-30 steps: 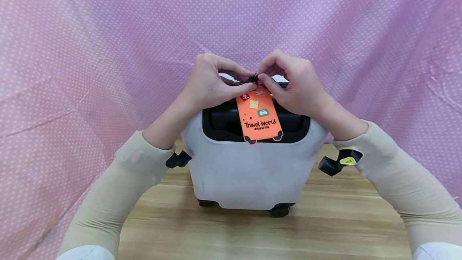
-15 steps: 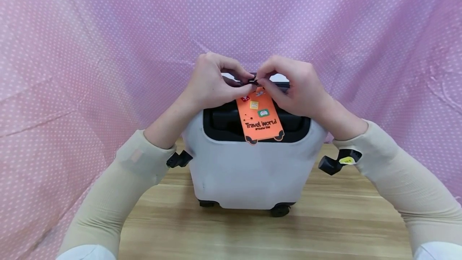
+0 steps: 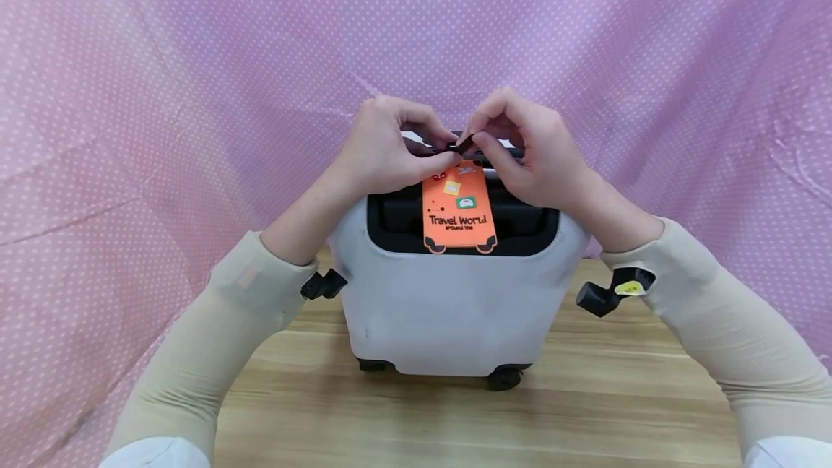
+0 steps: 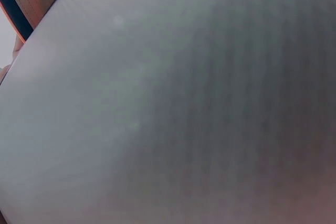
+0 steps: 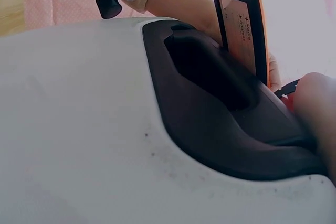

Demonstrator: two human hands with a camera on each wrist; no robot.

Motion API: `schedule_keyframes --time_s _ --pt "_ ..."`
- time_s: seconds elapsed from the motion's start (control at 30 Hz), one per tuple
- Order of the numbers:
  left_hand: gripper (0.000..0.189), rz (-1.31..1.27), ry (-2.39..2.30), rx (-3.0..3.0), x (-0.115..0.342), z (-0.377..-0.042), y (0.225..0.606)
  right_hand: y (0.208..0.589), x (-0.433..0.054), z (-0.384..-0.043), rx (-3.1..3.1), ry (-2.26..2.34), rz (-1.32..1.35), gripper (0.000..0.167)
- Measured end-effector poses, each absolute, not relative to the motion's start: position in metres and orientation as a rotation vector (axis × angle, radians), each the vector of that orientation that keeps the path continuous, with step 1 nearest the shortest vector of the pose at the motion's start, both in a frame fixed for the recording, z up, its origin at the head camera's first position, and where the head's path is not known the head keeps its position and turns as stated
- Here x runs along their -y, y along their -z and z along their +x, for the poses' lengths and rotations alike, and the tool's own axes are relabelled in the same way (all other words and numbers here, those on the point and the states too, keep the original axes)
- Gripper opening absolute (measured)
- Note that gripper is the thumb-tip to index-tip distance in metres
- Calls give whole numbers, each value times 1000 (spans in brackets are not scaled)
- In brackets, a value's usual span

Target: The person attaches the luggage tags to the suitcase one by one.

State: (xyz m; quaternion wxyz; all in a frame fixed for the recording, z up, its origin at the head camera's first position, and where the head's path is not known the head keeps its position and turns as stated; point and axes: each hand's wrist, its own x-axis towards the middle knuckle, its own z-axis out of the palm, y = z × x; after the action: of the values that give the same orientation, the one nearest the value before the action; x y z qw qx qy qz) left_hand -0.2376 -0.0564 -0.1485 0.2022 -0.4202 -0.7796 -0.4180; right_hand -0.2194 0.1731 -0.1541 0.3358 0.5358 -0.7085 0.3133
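An orange luggage tag (image 3: 458, 211) printed "Travel World" hangs in front of the black handle recess (image 3: 396, 226) of a white suitcase (image 3: 442, 316). At the tag's top, my left hand (image 3: 383, 150) pinches its black strap (image 3: 465, 143) between thumb and fingers. From the other side, the thumb and index finger of my right hand (image 3: 536, 146) pinch the strap's end. The right wrist view shows the tag's back (image 5: 241, 35), a dark frame round a name-and-address card. Fingers cover much of the strap. Mostly suitcase shell (image 4: 131, 103) fills the left wrist view.
The suitcase stands on black wheels (image 3: 503, 379) on a wood-grain surface (image 3: 468, 428). A pink dotted cloth (image 3: 416, 27) hangs behind it and along both sides. Small black wrist cameras (image 3: 323, 284) jut from both sleeves.
The tag has swung a little to the left and hangs straighter. My right hand has shifted slightly right, showing more strap between the hands. My left hand has stayed nearly still.
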Motion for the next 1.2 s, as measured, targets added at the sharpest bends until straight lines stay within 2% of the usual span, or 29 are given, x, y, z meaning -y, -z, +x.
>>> schedule_keyframes --time_s 0.23,1.2 --pt "12 -1178 1163 2183 56 -238 149 154 -175 -220 1842 -863 1395 6" --pt "15 -1023 1125 2370 53 -233 142 153 -175 -215 1758 -1007 1295 5"
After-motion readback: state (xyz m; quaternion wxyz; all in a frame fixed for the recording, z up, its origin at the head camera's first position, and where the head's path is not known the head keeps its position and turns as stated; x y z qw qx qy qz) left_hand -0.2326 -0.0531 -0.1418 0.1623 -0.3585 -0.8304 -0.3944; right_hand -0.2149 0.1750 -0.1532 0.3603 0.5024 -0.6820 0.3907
